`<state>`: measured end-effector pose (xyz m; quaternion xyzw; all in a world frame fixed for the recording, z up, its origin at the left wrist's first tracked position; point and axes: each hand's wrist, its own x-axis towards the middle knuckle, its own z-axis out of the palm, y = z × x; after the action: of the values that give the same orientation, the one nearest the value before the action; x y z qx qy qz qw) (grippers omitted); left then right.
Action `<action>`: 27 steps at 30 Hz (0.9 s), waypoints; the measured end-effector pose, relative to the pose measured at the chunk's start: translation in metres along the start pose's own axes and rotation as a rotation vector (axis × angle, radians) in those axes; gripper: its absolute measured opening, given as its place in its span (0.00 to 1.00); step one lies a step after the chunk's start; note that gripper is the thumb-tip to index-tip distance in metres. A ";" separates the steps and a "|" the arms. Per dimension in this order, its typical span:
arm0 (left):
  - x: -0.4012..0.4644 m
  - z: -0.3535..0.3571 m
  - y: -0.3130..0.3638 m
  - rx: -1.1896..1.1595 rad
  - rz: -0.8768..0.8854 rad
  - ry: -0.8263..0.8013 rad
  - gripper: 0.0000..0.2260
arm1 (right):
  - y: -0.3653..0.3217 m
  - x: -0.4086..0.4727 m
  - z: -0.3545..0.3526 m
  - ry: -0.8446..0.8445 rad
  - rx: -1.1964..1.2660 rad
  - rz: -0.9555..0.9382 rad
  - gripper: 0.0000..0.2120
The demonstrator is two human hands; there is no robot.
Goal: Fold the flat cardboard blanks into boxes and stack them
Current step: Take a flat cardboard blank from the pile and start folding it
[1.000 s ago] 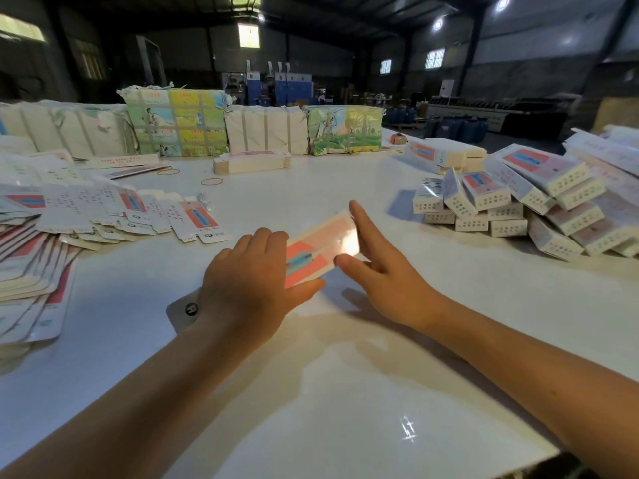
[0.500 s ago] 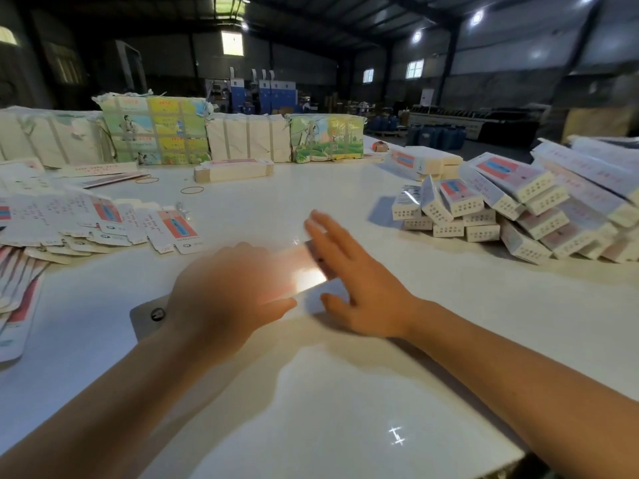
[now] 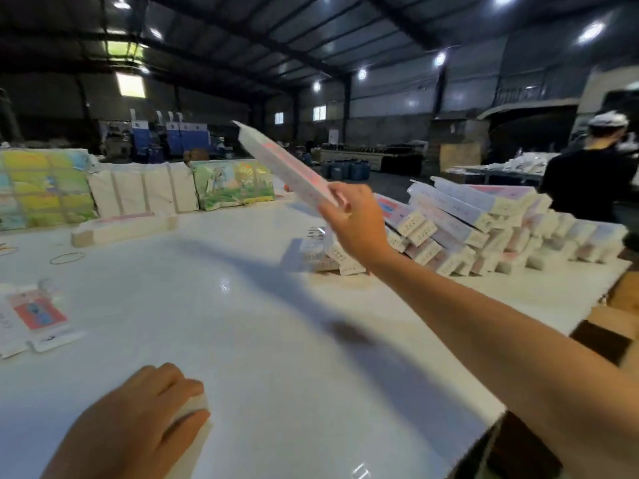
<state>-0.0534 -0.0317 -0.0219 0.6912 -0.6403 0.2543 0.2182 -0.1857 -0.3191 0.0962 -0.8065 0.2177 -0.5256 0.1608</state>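
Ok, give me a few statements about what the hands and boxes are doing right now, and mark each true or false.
1. The right hand holds a folded box up in the air. True.
2. The left hand is raised above the stack. False: it rests low on the table.
3. The pile of folded boxes lies at the right. True.
4. Flat blanks lie at the right too. False: at the left edge.

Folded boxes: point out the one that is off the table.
The long white box with red print, held aloft in the right hand; the others lie piled on the table.
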 end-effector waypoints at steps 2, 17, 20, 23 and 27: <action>0.002 -0.001 -0.002 0.025 0.038 0.003 0.16 | 0.032 0.036 -0.025 0.126 -0.059 0.215 0.14; 0.001 -0.021 0.019 0.057 -0.107 -0.200 0.12 | 0.043 0.046 -0.045 0.060 -0.499 0.259 0.13; -0.001 -0.023 0.022 0.043 -0.172 -0.225 0.14 | -0.019 0.006 0.005 -0.128 -0.165 0.030 0.12; -0.002 -0.023 0.024 0.041 -0.250 -0.255 0.18 | -0.055 -0.073 0.051 -0.544 -0.135 -0.222 0.09; -0.003 -0.019 0.020 0.062 -0.259 -0.251 0.20 | -0.050 -0.124 0.074 -0.740 -0.287 -0.336 0.10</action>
<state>-0.0749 -0.0189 -0.0098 0.8004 -0.5602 0.1557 0.1461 -0.1524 -0.2100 -0.0057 -0.9791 0.0819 -0.1844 0.0265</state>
